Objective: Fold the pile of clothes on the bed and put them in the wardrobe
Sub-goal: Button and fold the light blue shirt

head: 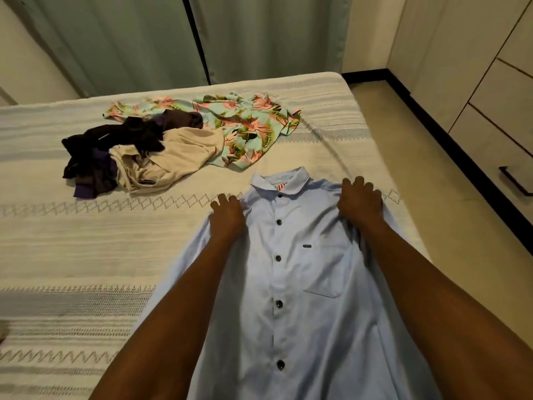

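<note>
green curtains [138, 39] hang across the top of my view; pale floor [403, 134] with black skirting [432, 116] runs down the right.

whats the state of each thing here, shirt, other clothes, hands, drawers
blue shirt: laid flat on the bed, front up, buttoned, not folded
floral shirt: spread loosely, unfolded
beige garment: crumpled in the pile
dark clothes: crumpled in the pile
left hand: grips the shirt's shoulder
right hand: grips the other shoulder
drawers: closed
curtains: drawn
</note>
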Available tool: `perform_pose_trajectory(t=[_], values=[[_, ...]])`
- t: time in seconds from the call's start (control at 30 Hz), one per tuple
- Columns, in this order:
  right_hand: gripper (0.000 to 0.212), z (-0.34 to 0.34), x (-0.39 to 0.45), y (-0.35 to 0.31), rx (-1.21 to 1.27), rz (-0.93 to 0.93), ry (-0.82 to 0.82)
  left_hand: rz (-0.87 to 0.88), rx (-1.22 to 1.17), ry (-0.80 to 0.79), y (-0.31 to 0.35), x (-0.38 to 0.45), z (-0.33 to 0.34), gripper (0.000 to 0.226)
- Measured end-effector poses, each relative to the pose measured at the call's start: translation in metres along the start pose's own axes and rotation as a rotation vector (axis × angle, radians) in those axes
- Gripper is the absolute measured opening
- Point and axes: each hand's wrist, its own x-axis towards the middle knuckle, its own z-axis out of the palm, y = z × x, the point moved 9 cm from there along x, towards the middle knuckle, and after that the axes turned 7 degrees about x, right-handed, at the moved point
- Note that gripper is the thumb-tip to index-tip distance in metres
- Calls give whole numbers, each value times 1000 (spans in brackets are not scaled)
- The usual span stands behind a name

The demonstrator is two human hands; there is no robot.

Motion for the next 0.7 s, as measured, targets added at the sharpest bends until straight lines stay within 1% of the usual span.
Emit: perform_pose_trajectory(t=[0.1,0.17,0.23,0.3,0.4,0.5,0.57,0.63,0.7], values=[[21,-18,-2,-4,66,-18,-5,-47,-68,21,-16,-3,-18,27],[15,-36,-12,-5,140,-16,23,-67,-124,68,-28,-11,-38,22],[18,-63,-23,-6,210,-6,58,-79,-140,142,-37,-23,-71,23],[22,-96,-37,-5,311,2,89,-74,-209,197,-47,-36,-107,24],[21,-154,-60,-2,456,22,135,-83,-410,204,-69,-51,-153,19],[28,-214,-90,-7,582,32,163,-61,-591,219,-84,-72,-205,16],[29,-264,-113,-18,641,18,225,-31,-686,273,-86,-94,-254,16],[27,-319,-139,-31,695,-27,344,11,-748,360,-86,-118,-306,12],[30,-370,-170,-43,736,-66,460,58,-788,423,-89,-141,-352,12]])
